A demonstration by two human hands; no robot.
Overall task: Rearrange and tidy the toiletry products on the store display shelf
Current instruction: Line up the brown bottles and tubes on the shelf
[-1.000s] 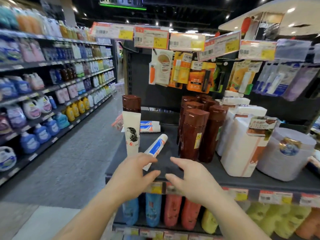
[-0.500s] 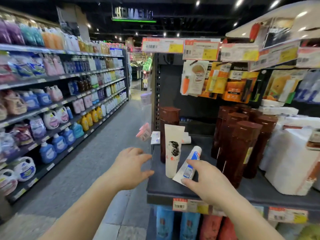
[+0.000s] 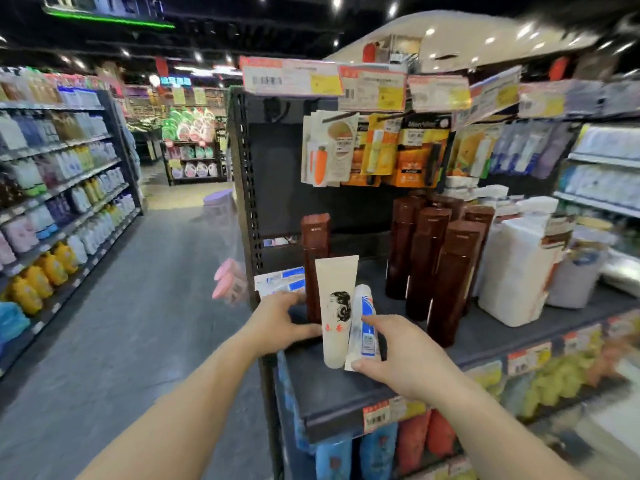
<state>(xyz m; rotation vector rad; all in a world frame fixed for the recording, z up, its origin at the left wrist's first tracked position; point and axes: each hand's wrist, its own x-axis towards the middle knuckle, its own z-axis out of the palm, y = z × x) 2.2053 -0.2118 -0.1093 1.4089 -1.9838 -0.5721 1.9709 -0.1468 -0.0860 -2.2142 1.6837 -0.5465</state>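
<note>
At the shelf's [image 3: 346, 407] front left corner, the right hand [image 3: 405, 358] pinches the leaning blue-and-white tube [image 3: 363, 323] while the left hand [image 3: 280, 323], fingers loosely spread, touches the cream tube [image 3: 336, 306]; best steady it, then stand the leaner upright

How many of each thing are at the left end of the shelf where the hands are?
Brown bottle: 1
Cream tube: 1
White-and-blue tube: 2, one leaning, one lying behind
Total: 4
</note>
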